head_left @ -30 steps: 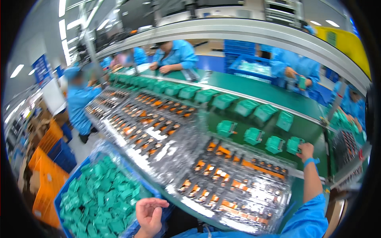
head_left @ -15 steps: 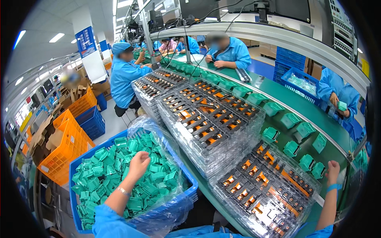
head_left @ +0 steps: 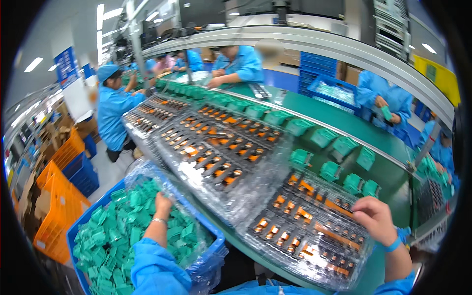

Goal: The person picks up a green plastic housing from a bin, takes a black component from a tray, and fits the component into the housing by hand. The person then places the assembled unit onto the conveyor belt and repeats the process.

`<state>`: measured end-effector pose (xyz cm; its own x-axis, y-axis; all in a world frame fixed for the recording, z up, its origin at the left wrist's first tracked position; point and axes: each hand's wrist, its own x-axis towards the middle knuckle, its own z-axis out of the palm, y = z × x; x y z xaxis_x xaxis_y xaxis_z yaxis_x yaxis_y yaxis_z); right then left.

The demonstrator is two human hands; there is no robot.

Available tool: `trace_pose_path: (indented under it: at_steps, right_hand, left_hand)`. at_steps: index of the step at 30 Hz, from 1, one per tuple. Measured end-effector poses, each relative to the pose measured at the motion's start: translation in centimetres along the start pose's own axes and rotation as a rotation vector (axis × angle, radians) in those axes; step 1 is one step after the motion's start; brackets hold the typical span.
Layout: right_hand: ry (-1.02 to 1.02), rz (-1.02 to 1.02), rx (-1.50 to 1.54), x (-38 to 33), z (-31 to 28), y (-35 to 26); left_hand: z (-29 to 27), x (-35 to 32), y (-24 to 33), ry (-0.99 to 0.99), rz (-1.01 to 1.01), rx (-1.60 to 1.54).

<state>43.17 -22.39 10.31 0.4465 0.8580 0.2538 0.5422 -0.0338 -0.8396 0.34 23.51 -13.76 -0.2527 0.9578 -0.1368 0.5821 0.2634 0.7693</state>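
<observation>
My left hand [head_left: 162, 206] is over the blue bin [head_left: 220, 239], among the loose green plastic housings [head_left: 118, 241] heaped in it. It is blurred and its fingers are mostly hidden, so I cannot see whether it holds one. My right hand [head_left: 375, 220] hovers at the right edge of the clear tray [head_left: 246, 233], fingers bent and pressed together over the small orange, black and metal parts [head_left: 294, 244] in its slots. What its fingertips hold, if anything, cannot be made out. Just beyond it stand several green housings [head_left: 353, 182] in rows on the green belt.
Tall stacked clear trays [head_left: 216, 152] with similar parts stand left of the near tray. Clear plastic film lines the bin. A metal rail [head_left: 295, 34] crosses above the bench. Co-workers [head_left: 386, 101] sit across and along the line. Orange crates [head_left: 61, 211] are at far left.
The view has turned to the right. My left hand has gone lower among the housings. My right hand has moved in from beside the tray to above its right edge, fingers now bent downward.
</observation>
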Motion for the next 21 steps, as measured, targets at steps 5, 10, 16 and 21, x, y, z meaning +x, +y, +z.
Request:
trace_pose_path:
  at_steps: [5,10,16,21]
  right_hand:
    - [-0.135,0.002,-0.221,1.2,0.9,0.7]
    - [-0.207,-0.065,-0.366,2.5,2.2,1.9]
    - [-0.163,-0.171,-0.400,6.7,6.6,4.2]
    - [-0.281,-0.038,-0.543,10.6,9.9,4.9]
  left_hand:
    - [0.4,0.8,-0.8,0.027,0.060,-0.074]
    - [-2.0,1.7,-1.8,0.122,0.251,0.000]
    - [-8.7,-2.9,-1.7,0.223,0.184,-0.277]
    - [-15.1,-15.1,3.0,-0.010,0.136,-0.898]
